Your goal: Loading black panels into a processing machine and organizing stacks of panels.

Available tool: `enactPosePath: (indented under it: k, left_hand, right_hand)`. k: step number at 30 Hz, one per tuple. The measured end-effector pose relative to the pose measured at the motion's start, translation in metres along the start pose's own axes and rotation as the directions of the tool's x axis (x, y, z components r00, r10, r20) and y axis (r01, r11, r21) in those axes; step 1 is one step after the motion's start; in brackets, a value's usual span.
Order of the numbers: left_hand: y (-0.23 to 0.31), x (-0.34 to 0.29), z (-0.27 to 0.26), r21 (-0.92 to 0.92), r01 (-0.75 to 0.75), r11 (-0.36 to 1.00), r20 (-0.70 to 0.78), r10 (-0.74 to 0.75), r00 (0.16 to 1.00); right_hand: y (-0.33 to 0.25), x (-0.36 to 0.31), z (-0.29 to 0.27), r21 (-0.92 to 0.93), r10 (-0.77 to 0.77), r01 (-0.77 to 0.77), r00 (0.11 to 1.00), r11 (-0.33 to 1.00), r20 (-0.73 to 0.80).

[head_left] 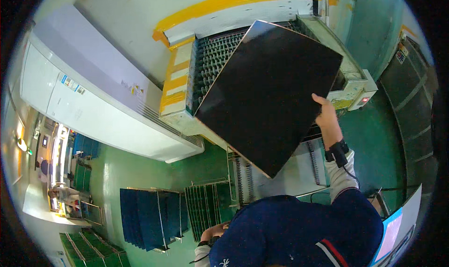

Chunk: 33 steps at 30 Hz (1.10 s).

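My right hand (325,115) grips the right edge of a large black rectangular panel (269,94), which is tilted and held above a roller conveyor (213,56) at the mouth of a machine. A black strap sits on that wrist over a white sleeve. My left hand (215,230) is low down, beside a rack of green boards (206,206). It is partly hidden by my dark blue clothing, so its fingers cannot be made out.
A rack of blue boards (149,218) stands left of the green ones on the green floor. A long white cabinet (89,94) runs along the left. A control box with a red light (365,100) sits right of the conveyor. Another person (61,192) stands far left.
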<state>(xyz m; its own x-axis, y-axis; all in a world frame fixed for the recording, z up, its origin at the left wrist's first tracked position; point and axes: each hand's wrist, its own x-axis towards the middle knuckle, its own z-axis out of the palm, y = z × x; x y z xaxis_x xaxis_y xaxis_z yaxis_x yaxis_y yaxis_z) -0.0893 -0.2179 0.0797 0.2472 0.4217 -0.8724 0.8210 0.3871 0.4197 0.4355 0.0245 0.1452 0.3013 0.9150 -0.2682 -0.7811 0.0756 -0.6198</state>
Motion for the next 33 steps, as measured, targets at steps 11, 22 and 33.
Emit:
enactPosePath:
  k: [11, 22, 33]
  left_hand:
    - [-0.049, 0.037, 0.000, -0.427, -0.201, 0.882, -0.074, 0.187, 0.980]
    - [-0.044, 0.011, 0.003, -0.681, -0.051, 0.730, -0.256, -0.172, 0.951]
    - [0.031, 0.011, -0.016, -0.390, 0.095, 0.916, -0.036, -0.118, 0.992]
  right_hand:
    - [0.023, 0.052, 0.012, 0.113, -0.044, 0.064, 0.983, 0.991, -0.177]
    - [0.017, 0.106, 0.012, -0.383, 0.386, -0.342, 0.922, 0.858, 0.039]
    - [0.038, 0.126, 0.028, -0.840, -0.402, 0.537, 0.755, -0.074, 0.518]
